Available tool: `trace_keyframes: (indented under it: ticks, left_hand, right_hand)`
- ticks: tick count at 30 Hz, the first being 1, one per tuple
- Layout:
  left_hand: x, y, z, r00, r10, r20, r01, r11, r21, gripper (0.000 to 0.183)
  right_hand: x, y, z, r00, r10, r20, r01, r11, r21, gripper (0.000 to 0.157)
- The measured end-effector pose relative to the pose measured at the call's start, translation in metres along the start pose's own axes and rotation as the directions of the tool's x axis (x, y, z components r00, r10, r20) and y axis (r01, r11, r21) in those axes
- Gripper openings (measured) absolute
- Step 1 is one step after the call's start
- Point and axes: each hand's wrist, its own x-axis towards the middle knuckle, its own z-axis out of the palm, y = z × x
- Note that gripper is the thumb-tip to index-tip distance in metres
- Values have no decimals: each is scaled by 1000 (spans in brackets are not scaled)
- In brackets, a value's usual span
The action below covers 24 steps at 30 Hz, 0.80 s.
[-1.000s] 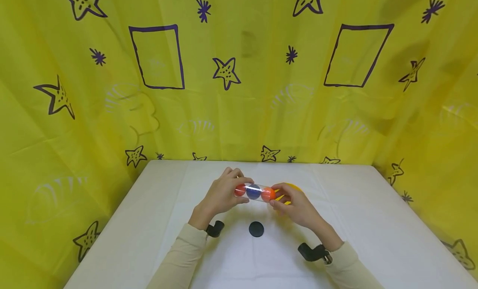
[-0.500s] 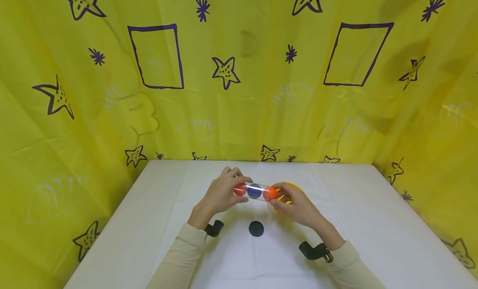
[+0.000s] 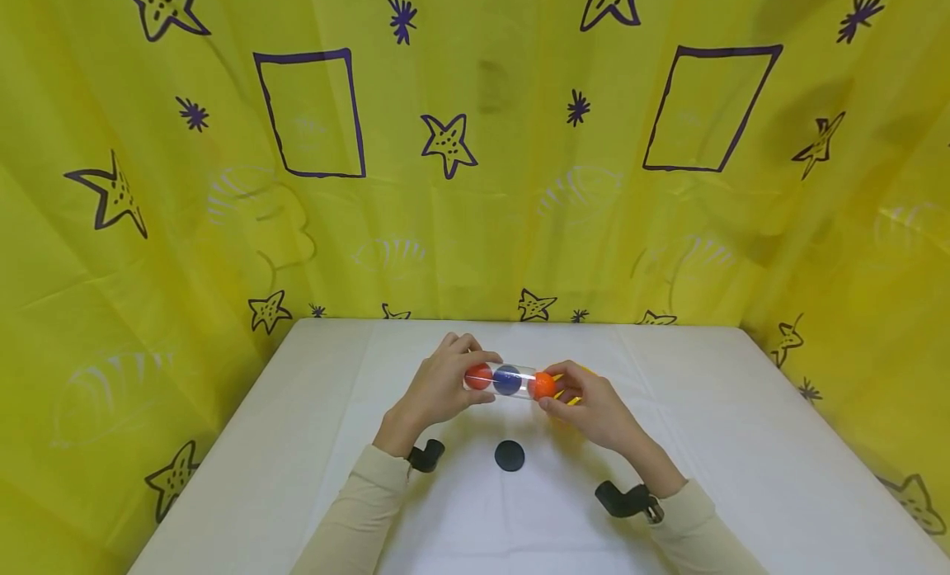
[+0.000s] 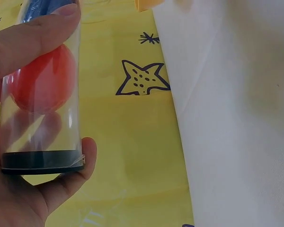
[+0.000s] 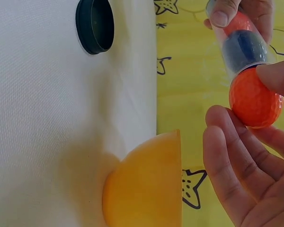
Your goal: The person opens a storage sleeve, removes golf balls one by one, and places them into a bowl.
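Left hand (image 3: pixel 436 387) grips the capped end of the clear tube (image 4: pixel 42 125), up over the white table (image 3: pixel 690 385); reads as light, stiff, slick plastic, maybe crackable if squeezed, so I'd hold near the dark end cap (image 4: pixel 40 161). Inside: red ball (image 3: pixel 478 377), then blue ball (image 3: pixel 508 380), likely free to roll; dark lid (image 3: pixel 510 455) sits on the table below. Orange ball (image 5: pixel 255 98), dimpled-looking, pokes from the open right mouth, pinched by right hand (image 3: pixel 591 403), thumb against fingers; probably hard, best held round its middle; yellow bowl (image 5: pixel 146 184) behind that hand.
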Motion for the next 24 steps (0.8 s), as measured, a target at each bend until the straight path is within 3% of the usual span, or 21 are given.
trace_keyframes:
  ticks: [24]
  left_hand:
    - [-1,-3,1,1000,-22,-3,22,999,-32,48]
  right_hand:
    - [0,2,-6,991,-24,-128,20,999,-28,36]
